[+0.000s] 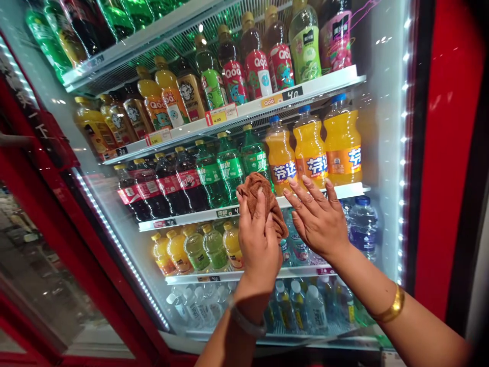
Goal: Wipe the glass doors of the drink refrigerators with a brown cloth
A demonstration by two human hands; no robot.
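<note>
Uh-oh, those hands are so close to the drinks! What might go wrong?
Maybe these things:
1. The right hand is spread in front of the orange bottles. I can't tell if glass is between; if not, a bump could tip one.
2. The brown cloth is bunched under the fingers of the left hand, so it might slip.
3. The gold bracelet on the right forearm could knock against something hard.

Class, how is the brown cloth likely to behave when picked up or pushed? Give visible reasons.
The brown cloth is probably floppy, since it bunches into soft folds at the left hand. It is likely light for its size, as it looks like plain fabric. Pushed, it would probably crumple rather than roll, given its uneven, creased outline.
</note>
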